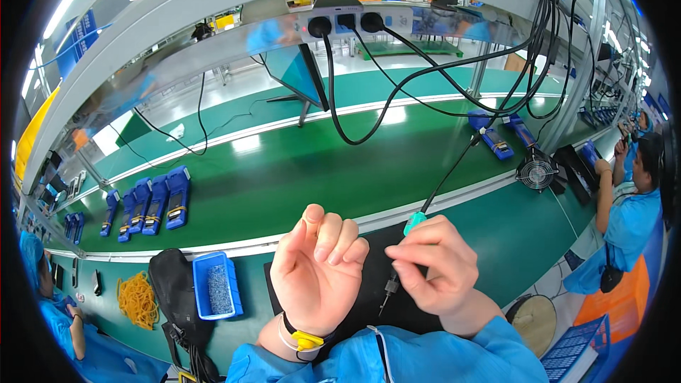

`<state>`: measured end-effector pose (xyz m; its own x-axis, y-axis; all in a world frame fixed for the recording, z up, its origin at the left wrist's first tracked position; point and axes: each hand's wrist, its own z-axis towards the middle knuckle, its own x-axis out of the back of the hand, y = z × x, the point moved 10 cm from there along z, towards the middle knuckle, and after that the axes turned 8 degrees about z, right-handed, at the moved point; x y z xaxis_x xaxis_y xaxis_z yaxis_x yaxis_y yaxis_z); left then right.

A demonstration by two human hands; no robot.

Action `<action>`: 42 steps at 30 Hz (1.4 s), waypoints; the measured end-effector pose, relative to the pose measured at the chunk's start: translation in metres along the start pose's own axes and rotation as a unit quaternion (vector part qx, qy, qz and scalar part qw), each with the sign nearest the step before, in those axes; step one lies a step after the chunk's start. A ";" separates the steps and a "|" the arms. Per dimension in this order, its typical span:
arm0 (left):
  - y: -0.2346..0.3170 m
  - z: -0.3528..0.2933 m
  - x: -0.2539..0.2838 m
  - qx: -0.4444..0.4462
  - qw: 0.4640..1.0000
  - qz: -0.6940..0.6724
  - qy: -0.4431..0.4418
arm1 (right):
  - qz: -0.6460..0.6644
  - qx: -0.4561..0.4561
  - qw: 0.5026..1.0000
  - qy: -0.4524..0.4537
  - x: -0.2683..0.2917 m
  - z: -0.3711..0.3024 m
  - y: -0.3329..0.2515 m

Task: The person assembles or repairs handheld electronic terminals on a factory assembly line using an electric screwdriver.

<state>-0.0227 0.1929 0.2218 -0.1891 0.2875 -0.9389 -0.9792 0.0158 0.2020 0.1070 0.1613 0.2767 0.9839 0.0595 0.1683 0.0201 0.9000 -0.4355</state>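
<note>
My right hand (434, 264) grips a slim tool with a teal collar (414, 223). Its metal tip (388, 289) points down over a black mat (370, 291), and its black cable (454, 167) rises toward the overhead rail. My left hand (318, 269) is raised just left of it, palm showing, fingers loosely curled with nothing visible in them. A yellow wrist strap (306, 341) circles the left wrist. The two hands are close but apart.
A blue bin of small metal parts (216, 287), a black bag (172, 280) and a heap of yellow bands (137, 301) lie at the left. Blue handheld devices (152, 203) rest on the green belt (298, 170). A small fan (537, 171) and a co-worker (628, 220) are at the right.
</note>
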 end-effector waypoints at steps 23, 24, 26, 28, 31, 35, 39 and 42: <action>0.002 0.002 -0.016 -0.179 0.932 0.293 -0.117 | 0.085 -0.007 0.996 0.015 -0.007 -0.005 0.018; 0.003 0.000 -0.019 -0.191 0.922 0.309 -0.133 | 0.084 -0.007 0.996 0.015 -0.006 -0.006 0.019; 0.003 -0.003 -0.023 -0.204 0.911 0.325 -0.148 | 0.095 -0.008 0.995 0.008 -0.008 -0.007 0.019; 0.003 -0.004 -0.025 -0.216 0.904 0.333 -0.156 | 0.098 -0.006 0.995 0.008 -0.009 -0.006 0.019; 0.006 -0.007 -0.018 -0.211 0.909 0.339 -0.119 | 0.105 -0.004 0.994 0.009 -0.010 -0.007 0.020; 0.005 -0.011 -0.022 -0.221 0.894 0.367 -0.129 | 0.117 0.000 0.993 0.013 -0.010 -0.007 0.020; 0.003 -0.014 -0.026 -0.241 0.883 0.379 -0.139 | 0.119 0.000 0.993 0.012 -0.008 -0.006 0.020; 0.002 -0.016 -0.028 -0.249 0.876 0.385 -0.149 | 0.120 -0.002 0.993 0.007 -0.008 -0.005 0.019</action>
<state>-0.0208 0.1694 0.2436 -0.8530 0.2667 -0.4487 -0.4936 -0.6915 0.5274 0.1002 0.1760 0.2627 0.9626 0.2667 0.0473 -0.2150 0.8586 -0.4653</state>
